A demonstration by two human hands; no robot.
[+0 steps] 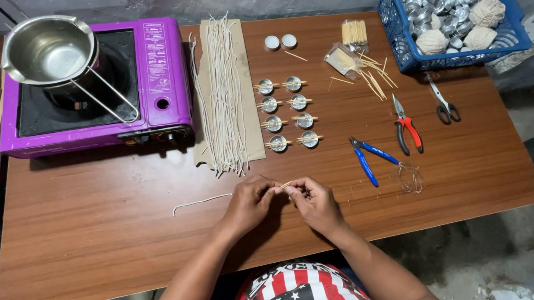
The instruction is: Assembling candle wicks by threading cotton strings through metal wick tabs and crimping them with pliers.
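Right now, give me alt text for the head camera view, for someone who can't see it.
Left hand and right hand pinch a small wooden stick together above a wooden table; a loose wick lies just left. Beyond are metal cups, blue pliers and a purple stove.

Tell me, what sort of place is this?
Probably a small home workshop for candle making. A pot sits on a purple camping stove, waxed wicks lie on cardboard, and small metal cups stand in rows. Both hands, left hand and right hand, pinch a thin stick.
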